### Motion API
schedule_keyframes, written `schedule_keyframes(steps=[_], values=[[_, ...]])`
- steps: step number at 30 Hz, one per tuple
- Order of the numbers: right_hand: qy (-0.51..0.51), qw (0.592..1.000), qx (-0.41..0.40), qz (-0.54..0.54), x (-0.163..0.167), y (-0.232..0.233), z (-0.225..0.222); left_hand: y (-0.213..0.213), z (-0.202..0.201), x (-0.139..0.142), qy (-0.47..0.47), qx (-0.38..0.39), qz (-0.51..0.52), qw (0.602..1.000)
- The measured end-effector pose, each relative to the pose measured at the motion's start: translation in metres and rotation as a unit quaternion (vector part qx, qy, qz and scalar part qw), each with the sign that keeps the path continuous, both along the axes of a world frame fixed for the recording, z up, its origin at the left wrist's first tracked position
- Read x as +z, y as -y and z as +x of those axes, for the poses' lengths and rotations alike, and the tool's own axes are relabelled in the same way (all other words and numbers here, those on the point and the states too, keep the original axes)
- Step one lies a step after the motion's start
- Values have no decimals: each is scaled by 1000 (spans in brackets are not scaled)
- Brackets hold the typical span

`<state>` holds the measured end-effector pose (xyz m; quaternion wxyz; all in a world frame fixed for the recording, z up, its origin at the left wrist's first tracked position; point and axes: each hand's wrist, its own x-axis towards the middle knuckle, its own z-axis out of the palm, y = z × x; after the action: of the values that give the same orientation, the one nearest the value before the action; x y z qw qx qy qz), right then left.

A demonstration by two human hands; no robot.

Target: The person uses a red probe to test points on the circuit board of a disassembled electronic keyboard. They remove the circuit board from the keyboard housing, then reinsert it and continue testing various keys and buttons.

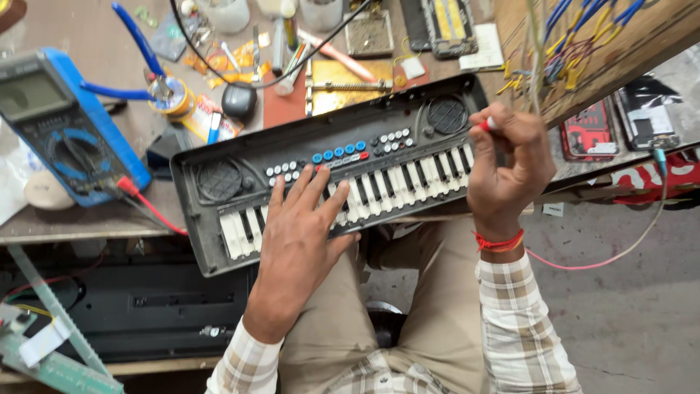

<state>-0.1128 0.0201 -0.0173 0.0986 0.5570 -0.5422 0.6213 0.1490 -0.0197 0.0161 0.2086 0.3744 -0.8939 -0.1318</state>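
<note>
Toy keyboard (343,164): dark casing closed, keys in place, lying half off the near bench (73,226) edge over the lap. Left hand (295,241): fingers spread flat on the keys. Right hand (507,171): fingers pinching a small red-tipped tool (487,124) at the right end. Blue multimeter (62,120): far left, untouched.

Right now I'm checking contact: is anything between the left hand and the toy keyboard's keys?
Nothing visible. The left hand lies flat on the keyboard, fingers spread across the white keys, touching them directly. The right hand is raised over the keyboard's right end, pinching a small red-and-white object.
</note>
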Motion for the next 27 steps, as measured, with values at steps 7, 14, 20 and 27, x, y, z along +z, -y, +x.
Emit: schedule_keyframes(steps=[7, 14, 20, 27], values=[[-84, 994, -74, -1, 9, 3, 4, 4, -3, 1, 5, -1, 5, 1000], [50, 999, -8, 19, 12, 5, 2, 6, -2, 1, 10, -2, 6, 1000], [-41, 996, -75, -8, 5, -2, -3, 3, -3, -1, 17, 1, 10, 1000], [91, 995, 38, -7, 0, -3, -20, 1, -3, 0, 14, 3, 14, 1000]])
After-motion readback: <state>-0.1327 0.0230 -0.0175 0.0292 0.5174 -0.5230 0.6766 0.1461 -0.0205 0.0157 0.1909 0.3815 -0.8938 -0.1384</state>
